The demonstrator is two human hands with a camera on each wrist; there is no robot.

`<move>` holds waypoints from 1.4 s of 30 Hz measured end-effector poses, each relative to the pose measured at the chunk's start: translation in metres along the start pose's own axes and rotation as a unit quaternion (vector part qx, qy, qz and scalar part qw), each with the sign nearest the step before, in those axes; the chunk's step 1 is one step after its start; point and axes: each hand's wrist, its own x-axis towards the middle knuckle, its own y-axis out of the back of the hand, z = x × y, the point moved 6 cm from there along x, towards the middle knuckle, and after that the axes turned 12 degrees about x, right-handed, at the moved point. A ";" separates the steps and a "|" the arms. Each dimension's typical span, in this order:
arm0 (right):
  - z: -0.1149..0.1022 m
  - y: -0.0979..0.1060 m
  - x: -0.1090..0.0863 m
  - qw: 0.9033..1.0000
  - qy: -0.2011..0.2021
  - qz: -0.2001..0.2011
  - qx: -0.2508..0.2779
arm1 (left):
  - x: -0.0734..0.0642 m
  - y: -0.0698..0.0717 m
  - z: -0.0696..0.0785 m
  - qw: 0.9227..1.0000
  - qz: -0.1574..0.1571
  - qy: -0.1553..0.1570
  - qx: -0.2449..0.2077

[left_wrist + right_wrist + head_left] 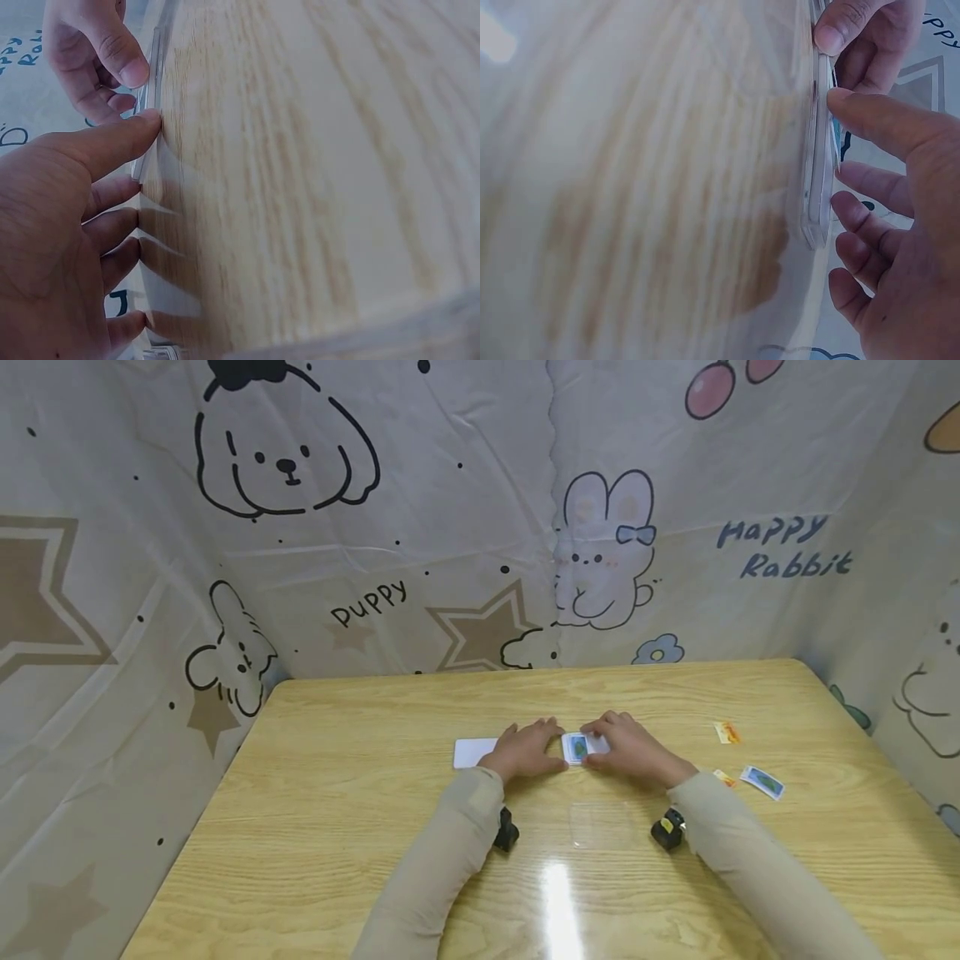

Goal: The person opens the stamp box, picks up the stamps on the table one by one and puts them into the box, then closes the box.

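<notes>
A small flat white case [567, 760] lies on the table between the two hands, with a blue-and-green picture card [579, 747] on top. My left hand [528, 750] holds the case at its left end, thumb at the near edge and forefinger at the far side. From the right, my right hand [630, 747] pinches the card between thumb and forefinger. In the right wrist view the thin card [836, 139] stands slightly off the clear-edged case [819, 180]. Beside my left hand lies a white rectangle [471, 753], partly covered by that hand.
A clear flat rectangle [600, 825] lies nearer on the table [315, 827]. To the right are another blue-and-green picture card [762, 782] and two small orange-and-white pieces, one farther back [727, 732] and one near the right sleeve [723, 778].
</notes>
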 end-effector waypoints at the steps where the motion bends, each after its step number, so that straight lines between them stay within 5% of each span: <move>1: 0.000 0.000 0.000 1.000 0.002 -0.001 -0.002 | 0.000 0.000 0.000 1.000 -0.001 0.001 0.000; 13: 0.001 0.000 -0.001 1.000 -0.001 -0.004 -0.001 | 0.000 0.000 0.001 1.000 -0.006 0.003 0.000; 23: 0.010 0.009 -0.010 0.999 0.022 0.041 0.009 | -0.001 0.000 0.003 1.000 -0.007 0.004 -0.013; 34: 0.026 0.034 -0.042 0.997 0.019 0.067 0.038 | -0.002 0.000 0.002 1.000 -0.006 0.001 -0.022; 42: 0.048 0.058 -0.074 0.994 -0.022 0.077 0.073 | -0.001 -0.002 0.002 1.000 -0.007 -0.001 -0.018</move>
